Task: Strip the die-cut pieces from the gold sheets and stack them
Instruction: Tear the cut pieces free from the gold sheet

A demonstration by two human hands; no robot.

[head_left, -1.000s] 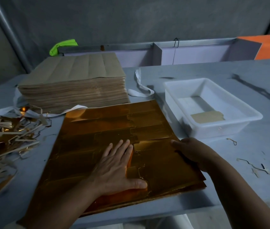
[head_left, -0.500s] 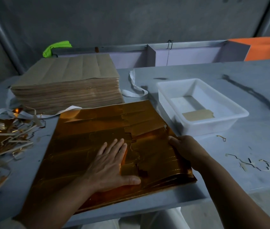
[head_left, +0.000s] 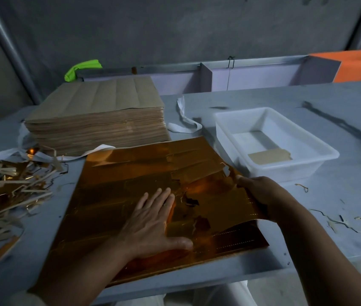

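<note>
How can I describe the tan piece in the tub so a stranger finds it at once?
Right of the gold sheets stands a white tub. On its floor, by the near wall, lies one flat tan piece. Unlike the tall tan stack at the back left, it is single and thin.

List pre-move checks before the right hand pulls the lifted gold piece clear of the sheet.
1. Left hand flat, pressing the stack of shiny gold foil sheets: ok.
2. Right hand grips the lifted gold die-cut piece at its right edge: ok.
3. Piece torn fully free of the sheet: cannot tell.
4. White rectangular plastic tub open, beside the right hand: ok.
5. Room in tub, only one flat tan card piece inside: ok.
6. Pile of cut scrap strips lies left of the sheets: ok.
</note>
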